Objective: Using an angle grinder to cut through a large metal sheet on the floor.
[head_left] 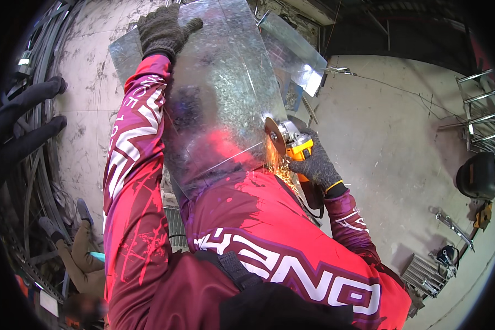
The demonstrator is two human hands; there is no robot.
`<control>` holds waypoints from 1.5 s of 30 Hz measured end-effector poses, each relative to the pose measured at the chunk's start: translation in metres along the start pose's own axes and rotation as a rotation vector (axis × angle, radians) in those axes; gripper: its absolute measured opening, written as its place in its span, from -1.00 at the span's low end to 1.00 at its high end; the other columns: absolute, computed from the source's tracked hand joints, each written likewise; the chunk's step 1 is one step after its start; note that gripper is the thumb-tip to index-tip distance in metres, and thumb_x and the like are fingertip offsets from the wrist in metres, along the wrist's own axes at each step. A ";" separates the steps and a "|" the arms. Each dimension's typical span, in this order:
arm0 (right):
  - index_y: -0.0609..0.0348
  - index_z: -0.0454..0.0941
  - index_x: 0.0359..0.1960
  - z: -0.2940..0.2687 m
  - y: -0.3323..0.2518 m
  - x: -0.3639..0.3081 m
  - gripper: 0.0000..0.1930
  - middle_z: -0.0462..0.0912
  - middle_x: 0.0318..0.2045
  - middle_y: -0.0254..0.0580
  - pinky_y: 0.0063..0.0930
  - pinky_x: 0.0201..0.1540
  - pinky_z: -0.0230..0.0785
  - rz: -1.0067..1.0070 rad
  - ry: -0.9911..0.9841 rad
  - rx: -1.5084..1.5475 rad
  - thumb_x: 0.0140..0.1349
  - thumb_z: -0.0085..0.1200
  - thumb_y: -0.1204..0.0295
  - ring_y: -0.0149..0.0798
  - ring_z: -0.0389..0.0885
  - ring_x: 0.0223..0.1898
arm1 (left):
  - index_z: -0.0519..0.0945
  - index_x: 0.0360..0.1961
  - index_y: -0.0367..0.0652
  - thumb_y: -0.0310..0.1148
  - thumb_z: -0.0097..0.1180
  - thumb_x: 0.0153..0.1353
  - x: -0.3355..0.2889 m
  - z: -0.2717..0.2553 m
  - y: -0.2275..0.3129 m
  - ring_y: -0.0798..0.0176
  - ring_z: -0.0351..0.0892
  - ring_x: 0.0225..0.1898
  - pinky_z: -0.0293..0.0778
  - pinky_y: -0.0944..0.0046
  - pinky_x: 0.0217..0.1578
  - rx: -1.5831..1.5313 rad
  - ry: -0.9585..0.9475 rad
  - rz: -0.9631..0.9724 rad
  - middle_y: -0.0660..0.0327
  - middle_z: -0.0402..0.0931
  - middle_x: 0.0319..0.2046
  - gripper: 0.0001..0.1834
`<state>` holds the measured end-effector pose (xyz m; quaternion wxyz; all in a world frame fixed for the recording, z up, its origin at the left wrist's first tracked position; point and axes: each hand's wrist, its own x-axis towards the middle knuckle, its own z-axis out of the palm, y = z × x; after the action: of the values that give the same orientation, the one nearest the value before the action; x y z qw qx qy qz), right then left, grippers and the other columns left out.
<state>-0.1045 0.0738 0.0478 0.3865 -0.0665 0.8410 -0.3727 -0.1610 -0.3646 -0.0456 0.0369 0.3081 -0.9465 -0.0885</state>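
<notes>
My right hand point(320, 165), in a dark grey knitted glove, is wrapped round an angle grinder point(300, 147) with a yellow and black body. Its brown disc point(275, 136) meets the right part of a shiny galvanized metal sheet point(231, 66), and orange sparks point(278, 165) spray down toward me. A straight pale line point(231, 155) runs across the sheet left of the disc. Near the sheet's far left edge, my gloved left hand point(162, 33) lies on the metal, thumb stretched out; its fingertips reach toward the edge.
A second metal piece point(294, 47) juts out beyond the sheet. Long metal profiles point(36, 159) line the left side. A person's legs point(74, 250) show at lower left. Dark finger-like shapes point(36, 102) hang at the left rim. At right are a metal frame point(481, 110) and a black chair-like object point(477, 176).
</notes>
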 end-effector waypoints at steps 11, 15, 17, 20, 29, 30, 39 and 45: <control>0.11 0.24 0.33 -0.010 0.037 -0.018 -0.07 0.61 0.00 0.02 -0.20 0.10 0.50 0.124 0.030 -0.162 -0.13 0.50 0.36 -0.06 0.63 0.03 | 0.57 0.20 -0.03 0.36 0.30 0.03 0.001 0.004 0.002 -0.12 0.52 0.18 0.19 -0.25 0.31 -0.024 0.038 0.007 -0.02 0.60 0.09 -0.14; 0.10 0.24 0.34 -0.010 0.033 -0.023 -0.04 0.62 0.00 0.06 -0.16 0.12 0.50 0.140 -0.013 -0.245 -0.17 0.51 0.34 0.03 0.65 0.04 | 0.56 0.20 -0.04 0.36 0.29 0.03 0.038 0.121 -0.045 -0.13 0.51 0.19 0.19 -0.25 0.32 0.168 0.395 0.134 -0.03 0.59 0.10 -0.14; 0.10 0.24 0.34 -0.013 0.036 -0.031 -0.04 0.62 0.01 0.07 -0.14 0.13 0.50 0.177 0.024 -0.242 -0.17 0.51 0.34 0.05 0.65 0.04 | 0.57 0.19 -0.05 0.36 0.29 0.03 0.048 0.134 -0.024 -0.13 0.51 0.19 0.19 -0.25 0.31 0.135 0.380 0.162 -0.03 0.59 0.09 -0.14; 0.10 0.23 0.35 -0.014 0.042 -0.040 -0.02 0.62 0.03 0.08 -0.11 0.16 0.49 0.196 0.014 -0.256 -0.18 0.50 0.34 0.10 0.64 0.09 | 0.57 0.18 -0.05 0.37 0.29 0.03 0.002 -0.004 0.002 -0.13 0.52 0.18 0.20 -0.24 0.31 -0.013 -0.019 -0.010 -0.03 0.59 0.09 -0.14; 0.09 0.22 0.36 -0.014 0.049 -0.053 -0.02 0.61 0.06 0.12 -0.10 0.16 0.50 0.221 0.009 -0.256 -0.17 0.49 0.37 0.12 0.62 0.12 | 0.58 0.17 -0.07 0.35 0.31 0.02 0.000 0.011 -0.003 -0.15 0.51 0.18 0.22 -0.22 0.30 -0.036 0.112 0.018 -0.04 0.58 0.09 -0.15; 0.08 0.21 0.37 -0.013 0.048 -0.056 -0.02 0.61 0.06 0.12 -0.11 0.17 0.49 0.237 0.005 -0.235 -0.18 0.49 0.37 0.11 0.62 0.12 | 0.57 0.18 -0.08 0.35 0.31 0.02 -0.001 0.007 -0.001 -0.15 0.50 0.19 0.22 -0.22 0.31 -0.043 0.049 0.002 -0.04 0.58 0.10 -0.14; 0.06 0.21 0.36 -0.016 0.056 -0.074 -0.01 0.62 0.03 0.11 -0.12 0.16 0.49 0.268 -0.005 -0.303 -0.19 0.49 0.34 0.13 0.63 0.10 | 0.53 0.26 -0.06 0.33 0.31 0.04 -0.002 0.016 -0.008 -0.13 0.45 0.26 0.17 -0.22 0.35 -0.059 0.115 0.026 -0.04 0.54 0.17 -0.11; 0.06 0.23 0.36 -0.031 0.060 -0.095 -0.12 0.56 0.01 -0.22 -0.28 0.00 0.56 0.191 0.046 0.141 -0.05 0.40 0.62 -0.25 0.61 -0.04 | 0.26 0.51 0.09 0.32 0.10 0.25 -0.022 0.058 -0.004 -0.08 0.11 0.50 0.02 -0.29 0.42 0.030 0.383 0.228 0.03 0.15 0.50 -0.09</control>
<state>-0.0500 0.1723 0.0776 0.4046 0.0499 0.8240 -0.3936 -0.1480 -0.3466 -0.1041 0.2212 0.2110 -0.9521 -0.0095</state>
